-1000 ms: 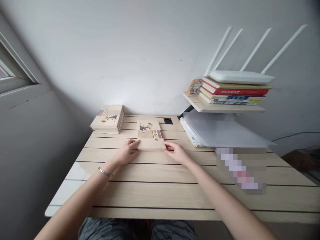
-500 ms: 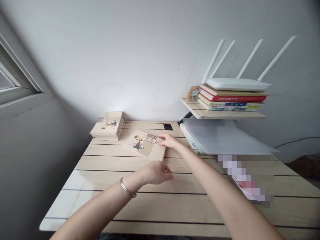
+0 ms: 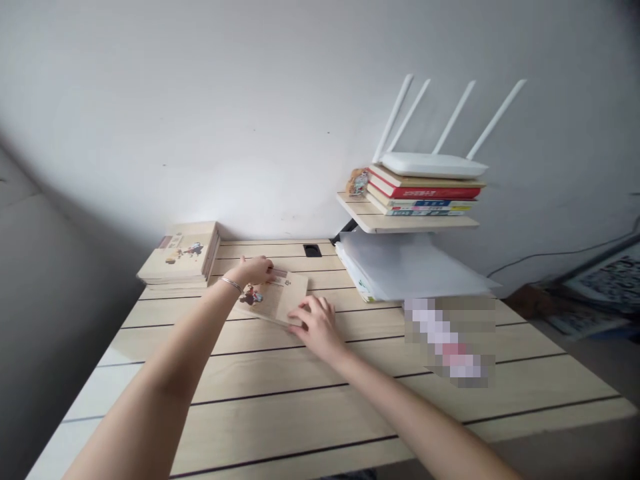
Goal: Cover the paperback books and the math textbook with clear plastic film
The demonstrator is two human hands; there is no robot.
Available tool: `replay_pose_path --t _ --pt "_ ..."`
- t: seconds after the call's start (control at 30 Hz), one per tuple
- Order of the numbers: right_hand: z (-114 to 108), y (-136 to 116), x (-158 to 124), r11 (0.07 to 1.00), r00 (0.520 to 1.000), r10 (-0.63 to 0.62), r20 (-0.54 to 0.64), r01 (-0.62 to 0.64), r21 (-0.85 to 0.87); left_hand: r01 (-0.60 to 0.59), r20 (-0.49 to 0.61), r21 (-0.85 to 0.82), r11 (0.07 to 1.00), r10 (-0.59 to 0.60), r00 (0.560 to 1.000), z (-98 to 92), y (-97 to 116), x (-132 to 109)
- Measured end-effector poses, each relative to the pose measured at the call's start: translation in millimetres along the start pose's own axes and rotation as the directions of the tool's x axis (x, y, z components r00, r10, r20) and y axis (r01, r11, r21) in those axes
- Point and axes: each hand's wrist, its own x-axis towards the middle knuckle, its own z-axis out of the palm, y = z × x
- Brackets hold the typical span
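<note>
While the slatted table (image 3: 280, 413) bears one neat pile of booklets (image 3: 183, 250) at its far left, work appears unfinished, since a matching booklet (image 3: 275, 301) lies apart near the middle, between both hands. The right hand (image 3: 319, 327) pinches its near edge between thumb and fingers; the left hand (image 3: 255, 270) meets its far edge, fingertips partly hidden, grip impossible to tell. Cover lettering is illegible, and one volume or several is unclear.
</note>
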Motion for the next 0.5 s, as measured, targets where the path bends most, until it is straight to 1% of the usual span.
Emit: replay_pose_path --t 0.07,0.17,0.23,0.3,0.37,0.4,0.47,0.5 --pt "-0.2 6.9 7.8 0.995 0.998 -0.058 0.041 0.061 -0.077 0.08 0.016 -0.036 0.996 -0.079 0.997 -4.5 -6.2 0.3" --pt "-0.7 33.8 31.9 0.982 0.997 -0.07 0.036 0.075 -0.176 0.235 0.073 -0.118 0.965 -0.227 0.971 -14.2 -18.5 -9.1" --pt "2.1 54.6 50.8 0.984 0.999 -0.043 0.002 0.043 -0.172 0.327 0.144 -0.205 0.922 -0.302 0.942 -16.0 -26.0 -20.2" --pt "8.5 71.1 67.9 0.993 0.999 -0.037 -0.009 0.036 -0.112 0.382 0.199 -0.327 0.864 -0.332 0.922 -10.8 -29.8 -32.8" --pt "17.2 80.1 79.9 1.0 1.0 -0.023 -0.018 0.023 0.004 0.381 0.204 -0.479 0.791 -0.322 0.925 0.7 -29.1 -45.1" --pt "21.7 81.7 83.1 0.996 1.0 0.018 -0.024 -0.016 0.089 0.357 0.186 -0.56 0.747 -0.306 0.934 7.8 -27.4 -50.9" --pt "30.0 79.9 83.8 0.951 0.983 0.178 -0.037 -0.162 0.262 0.278 0.131 -0.715 0.641 -0.268 0.955 22.4 -23.1 -61.9" --pt "33.3 76.9 81.4 0.914 0.963 0.268 -0.038 -0.241 0.327 0.23 0.096 -0.78 0.582 -0.251 0.963 29.0 -21.0 -67.2"
